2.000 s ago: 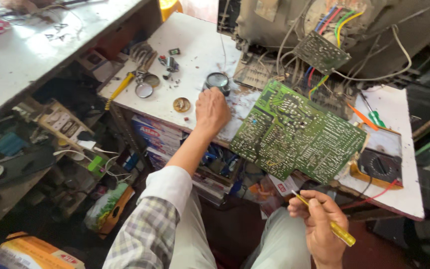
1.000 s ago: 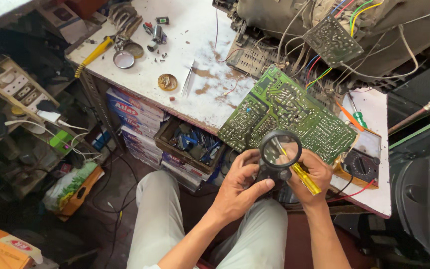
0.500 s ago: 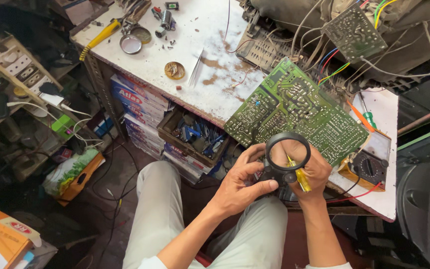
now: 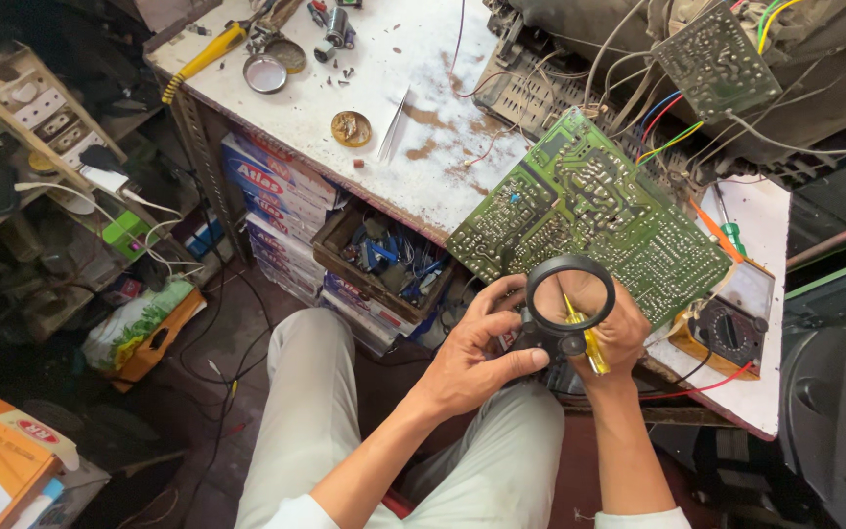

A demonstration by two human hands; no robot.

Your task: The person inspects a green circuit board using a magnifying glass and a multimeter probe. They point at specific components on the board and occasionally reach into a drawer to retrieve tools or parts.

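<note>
A large green circuit board [image 4: 594,216] lies solder side up over the near edge of a white workbench [image 4: 345,83]. My left hand [image 4: 477,353] grips the black handle of a round magnifying glass [image 4: 568,294], held just below the board's near edge. My right hand [image 4: 619,338] sits right behind the lens and holds a yellow-handled screwdriver [image 4: 589,343], also touching the magnifier's handle. Both hands hover over my lap, in front of the bench.
A multimeter [image 4: 727,328] with a red lead lies right of my hands. Wires run from the board to a smaller board [image 4: 712,59] and an opened chassis. A round tin [image 4: 352,128], small lids and a yellow tool [image 4: 203,59] lie at the bench's far left. A tray of parts [image 4: 384,260] sits below.
My left hand took the magnifying glass off the bench and brought it to my right hand near the board's edge. In the last half second both hands barely moved.
</note>
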